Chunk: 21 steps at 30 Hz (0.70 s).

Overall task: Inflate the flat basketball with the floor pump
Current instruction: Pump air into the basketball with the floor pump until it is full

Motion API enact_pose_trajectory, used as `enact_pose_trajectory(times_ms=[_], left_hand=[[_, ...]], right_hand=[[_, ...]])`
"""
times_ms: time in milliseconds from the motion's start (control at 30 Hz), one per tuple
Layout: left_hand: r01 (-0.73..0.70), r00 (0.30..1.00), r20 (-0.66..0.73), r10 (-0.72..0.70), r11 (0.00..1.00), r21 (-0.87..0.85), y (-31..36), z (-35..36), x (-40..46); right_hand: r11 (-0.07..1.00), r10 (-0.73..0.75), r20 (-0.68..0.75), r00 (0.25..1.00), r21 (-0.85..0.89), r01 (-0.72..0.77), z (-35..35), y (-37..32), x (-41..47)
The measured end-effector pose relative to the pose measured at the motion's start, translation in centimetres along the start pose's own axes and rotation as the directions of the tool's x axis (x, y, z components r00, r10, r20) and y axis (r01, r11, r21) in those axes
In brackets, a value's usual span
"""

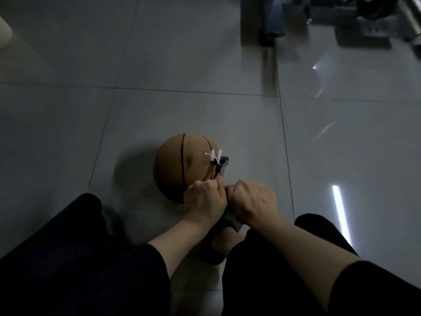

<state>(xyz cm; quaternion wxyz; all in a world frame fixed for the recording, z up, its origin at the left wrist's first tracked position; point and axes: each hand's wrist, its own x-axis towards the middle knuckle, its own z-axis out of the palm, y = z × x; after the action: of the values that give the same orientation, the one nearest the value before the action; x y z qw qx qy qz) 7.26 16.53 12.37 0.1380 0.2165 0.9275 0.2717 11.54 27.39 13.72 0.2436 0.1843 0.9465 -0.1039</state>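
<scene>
The ball (180, 167) sits dented on the tiled floor (68, 133), just beyond both hands. A dark pump head (219, 166) with white clips (215, 155) runs from the left hand (204, 201) up and away across the ball. Left fingers pinch its near end; the right hand (252, 199) is clenched on something dark, mostly hidden. Dim light blurs the details.

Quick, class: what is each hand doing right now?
Left hand: closed, pinching the dark pump part beside the basketball.
Right hand: closed in a fist; what it grips cannot be told.
</scene>
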Motion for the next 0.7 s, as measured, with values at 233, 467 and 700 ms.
enact_pose_trajectory(times_ms=[233,467,700], left_hand=[[0.018,0.998,0.053,-0.019,1.0,0.017,-0.7,1.2,-0.1],[-0.088,0.99,0.119,0.081,0.995,0.056,3.2,-0.8,-2.6],[-0.134,0.989,-0.054,0.137,0.989,0.06,6.5,-7.8,-3.8]], right_hand=[[0.997,-0.062,0.019,0.998,-0.039,0.063,1.4,-0.1,0.6],[0.998,-0.054,0.164,0.985,-0.022,0.058,-1.2,1.3,-4.7],[0.992,-0.026,0.071,0.997,0.127,0.016,-7.3,0.4,-7.3]])
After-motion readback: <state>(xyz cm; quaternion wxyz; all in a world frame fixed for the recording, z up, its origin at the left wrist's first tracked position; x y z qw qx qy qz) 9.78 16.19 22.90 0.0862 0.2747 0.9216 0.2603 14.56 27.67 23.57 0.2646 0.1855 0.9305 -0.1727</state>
